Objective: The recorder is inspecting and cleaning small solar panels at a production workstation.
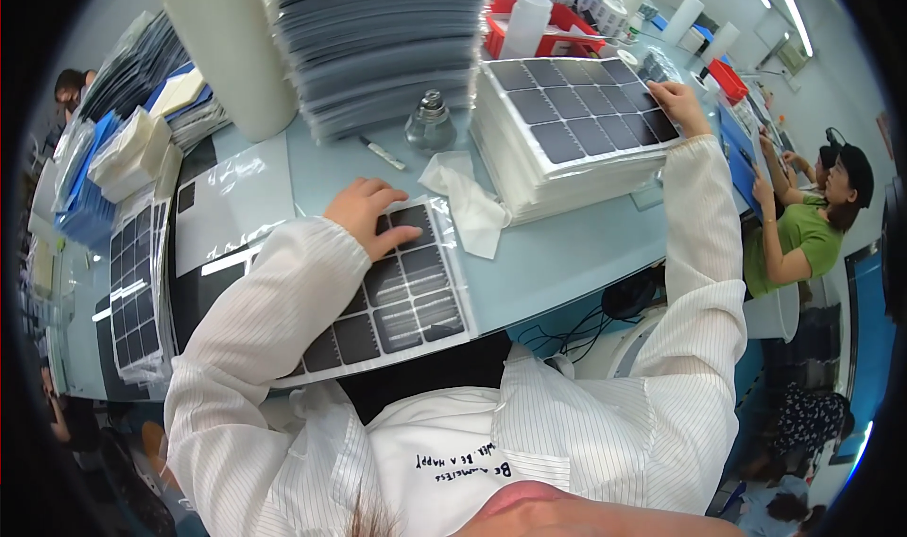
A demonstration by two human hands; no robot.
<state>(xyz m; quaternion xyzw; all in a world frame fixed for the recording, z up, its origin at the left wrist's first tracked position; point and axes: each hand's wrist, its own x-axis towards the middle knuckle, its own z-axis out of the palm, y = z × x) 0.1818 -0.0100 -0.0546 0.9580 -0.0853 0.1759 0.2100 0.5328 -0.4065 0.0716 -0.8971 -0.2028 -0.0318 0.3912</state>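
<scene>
My left hand (pixel 370 218) lies with spread fingers on a white-bordered sheet of dark rectangles (pixel 385 322) at the table's near edge. To the right stands a tall stack of white sheets (pixel 557 183), topped by a similar sheet of dark rectangles (pixel 581 107). My right hand (pixel 682 109) has its bent fingers closed at the right edge of that top sheet; the fingertips are partly hidden. A crumpled white wipe (pixel 468 202) lies between the near sheet and the stack.
Behind the wipe stand a glass bottle with metal top (pixel 431 126) and a white marker-like stick (pixel 382 153). A tall pile of grey sheets (pixel 378 46) and a white roll (pixel 227 55) rise beyond. A squeeze bottle (pixel 526 22) stands by a red tray (pixel 572 32). A person in green (pixel 803 225) is at right.
</scene>
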